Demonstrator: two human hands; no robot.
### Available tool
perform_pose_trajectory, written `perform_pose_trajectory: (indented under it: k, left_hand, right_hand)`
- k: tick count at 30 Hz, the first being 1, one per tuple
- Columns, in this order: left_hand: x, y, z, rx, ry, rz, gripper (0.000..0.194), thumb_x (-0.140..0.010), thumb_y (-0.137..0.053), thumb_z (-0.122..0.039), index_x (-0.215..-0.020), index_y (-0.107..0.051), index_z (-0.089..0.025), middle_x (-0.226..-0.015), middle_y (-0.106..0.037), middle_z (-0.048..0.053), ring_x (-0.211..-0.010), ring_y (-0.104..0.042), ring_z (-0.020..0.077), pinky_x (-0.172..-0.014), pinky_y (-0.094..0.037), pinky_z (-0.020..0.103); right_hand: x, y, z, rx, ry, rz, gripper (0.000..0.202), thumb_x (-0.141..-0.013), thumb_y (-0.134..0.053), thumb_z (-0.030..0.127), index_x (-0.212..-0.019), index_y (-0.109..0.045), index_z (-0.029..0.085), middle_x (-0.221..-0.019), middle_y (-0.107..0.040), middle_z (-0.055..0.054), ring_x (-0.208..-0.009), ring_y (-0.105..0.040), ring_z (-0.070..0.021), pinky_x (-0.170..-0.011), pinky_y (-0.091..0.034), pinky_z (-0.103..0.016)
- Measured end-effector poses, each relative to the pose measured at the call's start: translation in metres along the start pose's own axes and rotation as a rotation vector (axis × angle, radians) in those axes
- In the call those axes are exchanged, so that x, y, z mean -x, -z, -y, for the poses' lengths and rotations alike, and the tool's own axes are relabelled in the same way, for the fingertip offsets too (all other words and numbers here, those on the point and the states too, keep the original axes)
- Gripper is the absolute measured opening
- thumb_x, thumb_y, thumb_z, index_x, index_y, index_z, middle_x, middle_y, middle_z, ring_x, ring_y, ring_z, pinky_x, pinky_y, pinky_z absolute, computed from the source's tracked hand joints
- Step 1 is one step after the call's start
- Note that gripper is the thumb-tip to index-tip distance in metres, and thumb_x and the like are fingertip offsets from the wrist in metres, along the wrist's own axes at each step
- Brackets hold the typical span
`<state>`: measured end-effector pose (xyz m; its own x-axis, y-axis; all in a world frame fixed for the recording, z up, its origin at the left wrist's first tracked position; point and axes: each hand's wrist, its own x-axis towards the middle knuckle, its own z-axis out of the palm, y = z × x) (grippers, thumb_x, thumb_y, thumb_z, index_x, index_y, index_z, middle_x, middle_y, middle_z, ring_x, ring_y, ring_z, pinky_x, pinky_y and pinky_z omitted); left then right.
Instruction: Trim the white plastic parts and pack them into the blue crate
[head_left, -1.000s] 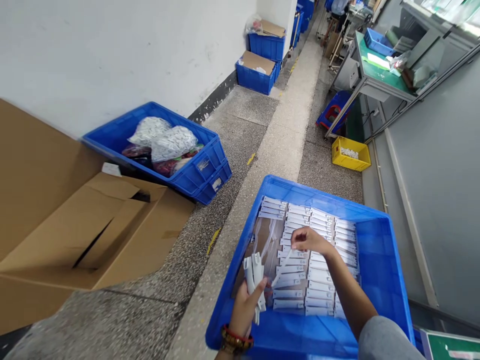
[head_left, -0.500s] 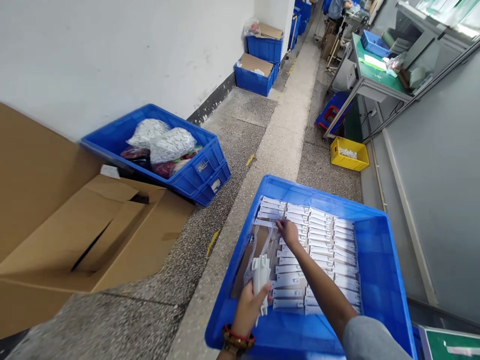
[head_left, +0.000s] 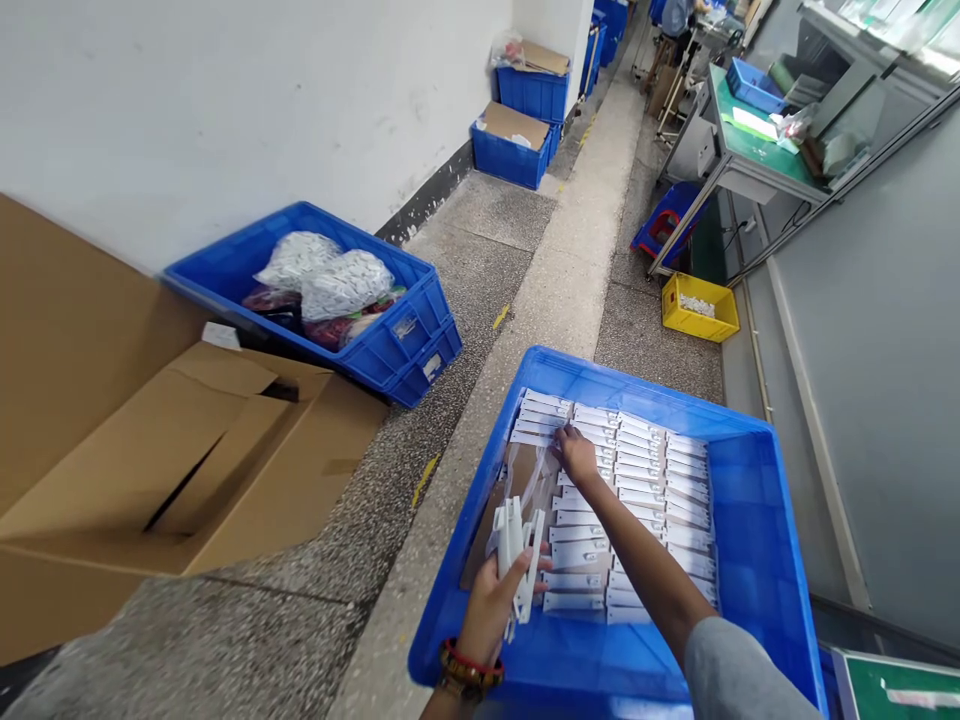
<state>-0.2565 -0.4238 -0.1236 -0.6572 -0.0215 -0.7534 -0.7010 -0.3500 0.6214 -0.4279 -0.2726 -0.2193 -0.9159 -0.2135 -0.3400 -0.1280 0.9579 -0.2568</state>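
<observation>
My left hand is wrapped around a loose bundle of white plastic strips, which fan apart at the top. Ahead of it, my right hand has its fingers pinched at the right end of one white plastic strip in the leftmost column. Similar strips lie in several columns inside a big blue crate. Clear plastic film and brown cardboard show in the crate to the left of my hands. My right fingertips are partly hidden by the hand itself.
An open cardboard box stands at the left, by a blue crate of bagged parts. Further off are stacked blue crates, a yellow bin, a green-topped bench and a seated person.
The strip at my right hand has shifted slightly up against the row above it. In my left hand the bundle has risen a little and spread apart.
</observation>
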Motion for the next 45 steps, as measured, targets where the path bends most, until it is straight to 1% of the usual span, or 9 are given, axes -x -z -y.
perform_pose_trajectory:
  k: [4, 7, 10, 13, 16, 19, 24, 31, 45]
  left_hand:
    - [-0.002, 0.003, 0.004, -0.011, 0.009, 0.018, 0.06, -0.06, -0.079, -0.062, -0.095, -0.071, -0.015, -0.082, -0.077, 0.012, -0.068, -0.073, 0.0238, -0.061, -0.059, 0.03]
    - [-0.005, 0.003, 0.01, -0.044, -0.028, -0.005, 0.059, -0.059, -0.078, -0.061, -0.096, -0.07, -0.015, -0.096, -0.078, 0.014, -0.08, -0.075, 0.0278, -0.063, -0.061, 0.032]
    - [-0.009, 0.004, 0.016, -0.138, -0.051, -0.002, 0.064, -0.057, -0.078, -0.062, -0.097, -0.071, -0.013, -0.087, -0.078, 0.016, -0.082, -0.075, 0.0322, -0.066, -0.062, 0.036]
    - [-0.013, 0.004, 0.018, -0.129, -0.04, 0.024, 0.063, -0.052, -0.079, -0.063, -0.092, -0.072, -0.015, -0.086, -0.078, 0.016, -0.089, -0.075, 0.0363, -0.071, -0.063, 0.038]
    - [-0.015, 0.004, 0.018, -0.001, -0.01, -0.019, 0.061, -0.049, -0.082, -0.062, -0.089, -0.071, -0.017, -0.093, -0.078, 0.014, -0.093, -0.075, 0.036, -0.071, -0.064, 0.038]
    - [-0.016, 0.004, 0.019, 0.037, -0.032, -0.076, 0.064, -0.048, -0.084, -0.062, -0.091, -0.072, -0.017, -0.088, -0.077, 0.011, -0.085, -0.074, 0.0323, -0.061, -0.063, 0.035]
    - [-0.014, 0.005, 0.022, -0.037, -0.067, -0.054, 0.06, -0.054, -0.085, -0.054, -0.098, -0.073, -0.015, -0.097, -0.077, 0.011, -0.068, -0.071, 0.0191, -0.057, -0.059, 0.028]
    - [-0.004, 0.005, 0.004, -0.138, -0.007, 0.004, 0.057, -0.054, -0.083, -0.051, -0.097, -0.076, -0.014, -0.091, -0.078, 0.009, -0.055, -0.065, 0.0146, -0.056, -0.054, 0.025]
    - [-0.004, 0.004, 0.005, -0.068, -0.005, -0.065, 0.057, -0.048, -0.087, -0.055, -0.084, -0.073, -0.013, -0.069, -0.071, 0.004, -0.06, -0.069, 0.0185, -0.057, -0.054, 0.026]
  right_hand:
    - [0.016, 0.017, 0.005, -0.113, 0.034, 0.02, 0.028, -0.101, -0.053, 0.032, -0.121, -0.062, 0.016, -0.12, -0.068, -0.013, -0.107, -0.067, -0.021, -0.087, -0.055, -0.031]
    - [0.044, 0.028, 0.007, -0.508, 0.211, 0.351, 0.046, -0.103, -0.041, 0.05, -0.11, -0.07, 0.015, -0.092, -0.074, -0.006, -0.077, -0.071, -0.0135, -0.067, -0.057, -0.024]
    - [0.071, 0.039, 0.004, -0.961, 0.321, 0.737, 0.057, -0.084, -0.063, 0.065, -0.1, -0.075, 0.012, -0.079, -0.073, -0.006, -0.063, -0.068, -0.013, -0.055, -0.055, -0.022]
    - [0.081, 0.057, -0.011, -1.035, 0.238, 0.825, 0.058, -0.064, -0.083, 0.06, -0.098, -0.078, 0.013, -0.08, -0.074, -0.005, -0.062, -0.068, -0.012, -0.059, -0.057, -0.023]
    - [0.076, 0.078, -0.039, -1.03, 0.149, 0.726, 0.052, -0.064, -0.085, 0.055, -0.096, -0.079, 0.013, -0.082, -0.076, -0.007, -0.066, -0.07, -0.0138, -0.067, -0.06, -0.027]
    - [0.061, 0.081, -0.065, -1.032, 0.086, 0.431, 0.048, -0.068, -0.083, 0.052, -0.094, -0.079, 0.013, -0.083, -0.076, -0.008, -0.07, -0.072, -0.0164, -0.071, -0.061, -0.031]
    - [0.035, 0.024, -0.056, -0.824, 0.107, -0.061, 0.034, -0.076, -0.076, 0.044, -0.092, -0.075, 0.014, -0.092, -0.077, -0.01, -0.082, -0.074, -0.0212, -0.072, -0.06, -0.033]
    - [0.019, -0.047, -0.005, -0.562, 0.111, -0.247, 0.018, -0.084, -0.061, 0.015, -0.099, -0.071, 0.017, -0.109, -0.072, -0.01, -0.106, -0.064, -0.0243, -0.094, -0.051, -0.039]
    - [0.004, -0.053, 0.004, -0.074, 0.309, -0.218, 0.015, -0.094, -0.062, 0.026, -0.104, -0.069, 0.018, -0.116, -0.067, -0.011, -0.108, -0.054, -0.0256, -0.094, -0.042, -0.038]
